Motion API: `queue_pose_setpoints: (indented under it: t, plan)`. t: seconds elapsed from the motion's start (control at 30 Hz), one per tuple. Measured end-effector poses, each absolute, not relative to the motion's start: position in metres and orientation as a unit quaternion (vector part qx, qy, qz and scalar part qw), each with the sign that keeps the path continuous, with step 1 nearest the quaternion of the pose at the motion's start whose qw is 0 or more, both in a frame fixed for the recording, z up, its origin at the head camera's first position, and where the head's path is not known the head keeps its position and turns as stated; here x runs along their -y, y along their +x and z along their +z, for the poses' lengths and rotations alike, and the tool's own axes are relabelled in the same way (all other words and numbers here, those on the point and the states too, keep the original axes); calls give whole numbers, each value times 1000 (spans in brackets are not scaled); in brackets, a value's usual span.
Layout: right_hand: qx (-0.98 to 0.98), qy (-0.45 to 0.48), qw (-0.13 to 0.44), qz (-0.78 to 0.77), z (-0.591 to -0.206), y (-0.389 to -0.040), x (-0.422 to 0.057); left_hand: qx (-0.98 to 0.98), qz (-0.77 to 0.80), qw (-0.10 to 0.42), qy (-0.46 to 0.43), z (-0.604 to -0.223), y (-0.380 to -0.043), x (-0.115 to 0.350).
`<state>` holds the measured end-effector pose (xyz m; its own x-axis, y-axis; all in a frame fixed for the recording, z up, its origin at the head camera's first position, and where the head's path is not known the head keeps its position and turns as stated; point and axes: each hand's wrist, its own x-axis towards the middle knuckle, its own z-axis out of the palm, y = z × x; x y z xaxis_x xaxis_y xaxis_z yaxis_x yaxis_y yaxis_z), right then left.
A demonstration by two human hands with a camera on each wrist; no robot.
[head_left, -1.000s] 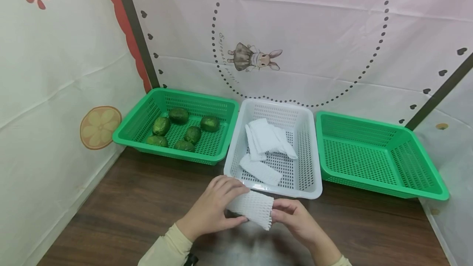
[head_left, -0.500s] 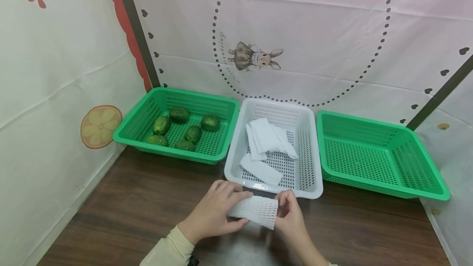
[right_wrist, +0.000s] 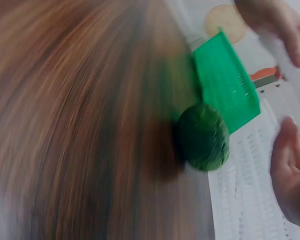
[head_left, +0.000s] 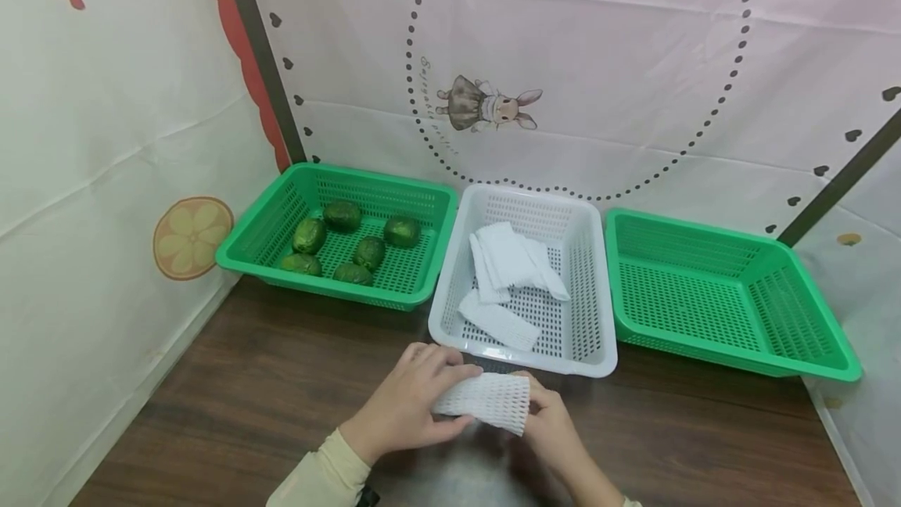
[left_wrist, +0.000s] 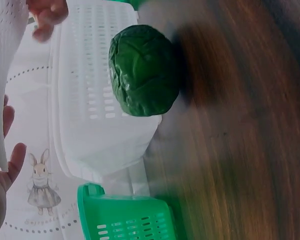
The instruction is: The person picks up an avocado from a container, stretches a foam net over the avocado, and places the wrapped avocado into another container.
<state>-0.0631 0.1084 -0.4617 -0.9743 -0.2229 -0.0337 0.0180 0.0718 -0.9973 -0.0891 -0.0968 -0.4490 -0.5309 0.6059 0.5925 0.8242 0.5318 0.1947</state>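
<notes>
My left hand [head_left: 411,405] holds a white foam net sleeve [head_left: 493,400] above the table, in front of the white basket, with thumb and fingers on either side. My right hand [head_left: 556,421] is at the sleeve's right end, its fingertips partly behind the edge; I cannot tell whether they pinch it. In the right wrist view the right thumb [right_wrist: 288,135] points up near the sleeve. A dark green, glossy, wrinkled oval fruit [left_wrist: 144,71], like an avocado, sits on the table below the hands. The hands and sleeve hide it in the head view.
The left green basket [head_left: 331,302] contains several similar green fruits [head_left: 342,216]. Several more foam sleeves [head_left: 508,255] lie in the white basket [head_left: 594,296] in the middle. Another green basket [head_left: 704,272] stands at the right. Printed cloth [head_left: 598,61] hangs behind and at the sides.
The right hand has moved up along the sleeve's right end, and its fingers have shifted partly behind the edge. The sleeve has shifted slightly right, still held in the left hand.
</notes>
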Motion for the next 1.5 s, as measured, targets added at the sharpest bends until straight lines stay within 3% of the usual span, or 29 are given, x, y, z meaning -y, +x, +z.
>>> queue_pose_setpoints:
  t: [0.13, 0.47, 0.87, 1.3, 1.5]
  plan:
    - [-707, -54, 156, -687, -461, -64, -106, 836, -230, 236, -438, -451, -88, 94]
    - [-697, -46, 183, -692, -460, -65, -102, 847, -222, 214, -433, -450, -89, 97]
    - [-779, -96, 135, -604, -460, -65, -101, 849, -227, 195, -435, -444, -89, 104]
    - [-768, -192, 152, -591, -467, -66, -99, 857, -241, 127, -438, -446, -87, 107]
    - [-780, -192, 145, -577, -467, -65, -98, 860, -253, 135, -422, -447, -86, 109]
